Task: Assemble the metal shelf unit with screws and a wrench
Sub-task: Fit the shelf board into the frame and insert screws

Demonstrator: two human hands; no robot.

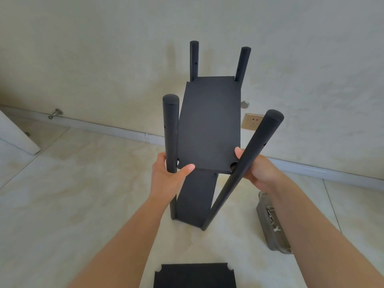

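Black metal makes up the half-built shelf unit (207,129), which stands on the pale tiled floor (62,194) with four round posts rising around two flat panels. One panel already sits low between the posts; the upper panel (209,123) is held between them, tilted, its near edge toward the person. The left hand (168,173) curls round the near-left post (171,132) with its thumb pressed on the panel's near edge. The right hand (256,170) grips at the near-right post (249,163), which leans outward, its thumb touching the panel's corner beside a notch.

Beyond the unit's near end, closest to the camera, a third panel (195,276) lies flat on the floor. To the unit's right a grey tray (270,225) holds what look like small metal fittings; whether the wrench is among them is too small to tell.

Judging by the look, the panel is stiff sheet, light enough for two hands, with a matt finish that should not slip. The posts seem loosely fixed, since one splays. Holding near the panel's corners, where notch meets post, seems wisest for lining up the screw holes.
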